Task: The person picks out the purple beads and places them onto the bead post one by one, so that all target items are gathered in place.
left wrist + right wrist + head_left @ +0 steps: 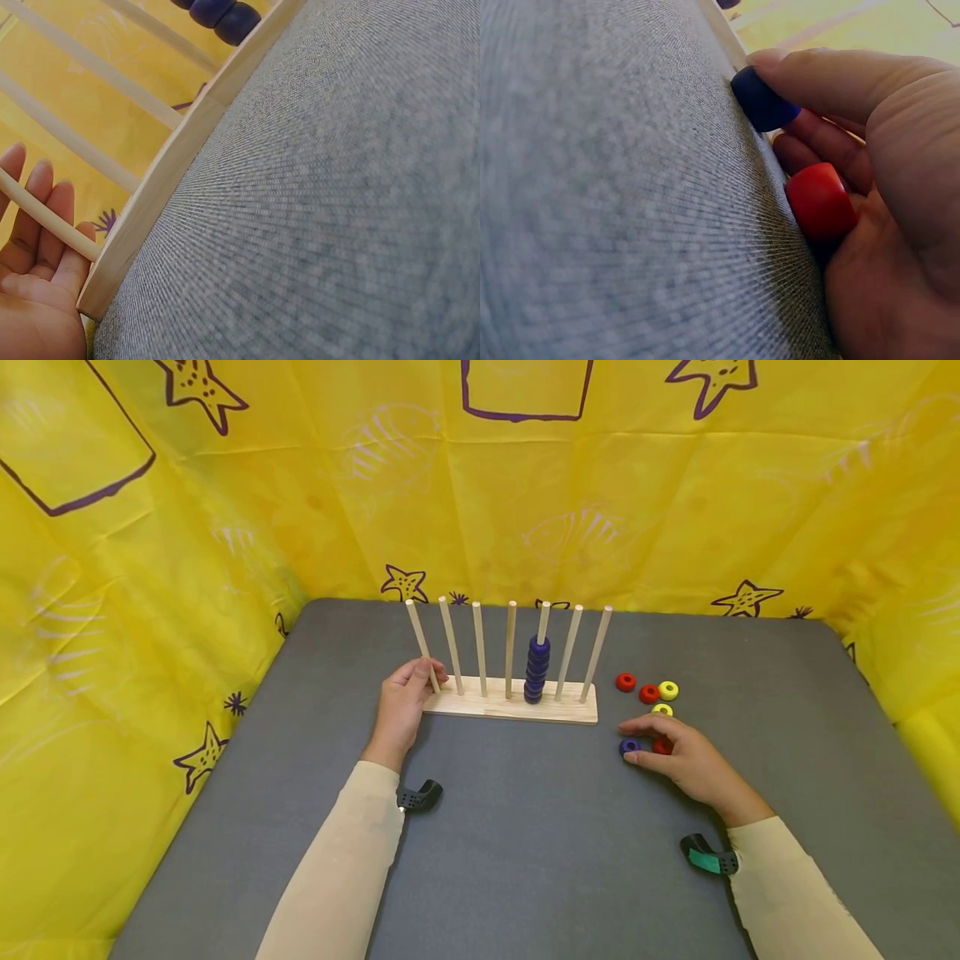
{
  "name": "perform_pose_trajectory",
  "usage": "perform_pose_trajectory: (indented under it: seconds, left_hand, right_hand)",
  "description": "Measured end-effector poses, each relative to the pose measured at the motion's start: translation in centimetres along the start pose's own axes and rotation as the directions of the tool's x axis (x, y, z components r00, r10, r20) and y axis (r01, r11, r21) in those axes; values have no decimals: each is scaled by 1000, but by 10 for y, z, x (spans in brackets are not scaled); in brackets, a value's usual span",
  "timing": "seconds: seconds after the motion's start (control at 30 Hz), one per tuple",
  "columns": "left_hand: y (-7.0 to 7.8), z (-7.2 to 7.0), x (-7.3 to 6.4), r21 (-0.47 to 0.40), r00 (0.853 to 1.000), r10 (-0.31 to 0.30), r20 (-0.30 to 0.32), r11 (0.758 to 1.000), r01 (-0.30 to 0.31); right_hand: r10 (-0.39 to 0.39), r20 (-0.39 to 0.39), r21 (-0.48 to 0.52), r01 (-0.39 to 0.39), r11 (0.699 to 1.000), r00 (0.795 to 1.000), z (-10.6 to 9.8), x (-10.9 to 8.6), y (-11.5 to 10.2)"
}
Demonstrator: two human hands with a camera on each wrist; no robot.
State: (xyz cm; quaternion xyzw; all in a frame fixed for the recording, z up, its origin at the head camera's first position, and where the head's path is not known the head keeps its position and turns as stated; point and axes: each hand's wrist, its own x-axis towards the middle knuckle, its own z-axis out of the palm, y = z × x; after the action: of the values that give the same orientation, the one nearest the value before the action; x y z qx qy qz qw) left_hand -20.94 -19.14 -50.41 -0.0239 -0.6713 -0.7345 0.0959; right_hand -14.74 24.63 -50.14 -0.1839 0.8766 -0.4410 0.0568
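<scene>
A wooden peg rack (pixel 517 708) with several upright pegs stands on the table. Purple-blue rings (pixel 536 672) are stacked on one of its pegs. My left hand (pixel 405 702) holds the rack's left end, its thumb in front of the outermost peg (pixel 49 217) and its fingers behind it. To the right of the rack, my right hand (pixel 693 764) holds a blue ring (pixel 630 746) between thumb and index finger, low at the table cloth. In the right wrist view the thumb overlaps this ring (pixel 763 101), and a red ring (pixel 821 201) sits near the palm.
Beyond the right hand lie loose red rings (pixel 626 682) and yellow rings (pixel 668 691). A grey cloth covers the table (pixel 517 843). Yellow patterned fabric (pixel 480 510) hangs behind and at both sides. Each wrist wears a dark band (pixel 420 796).
</scene>
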Motion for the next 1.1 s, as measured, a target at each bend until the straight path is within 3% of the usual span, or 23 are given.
perform_pose_trajectory:
  seconds: [0.63,1.1]
  left_hand:
    - [1,0,0,10,1000,6,6,1000,-6]
    - [1,1,0,7,1000,5,-6,1000,-5]
  right_hand:
    - [-83,2,-41,83,996,997,2,1,1]
    - [-102,-49,-55,100,993,994,4,0,-1]
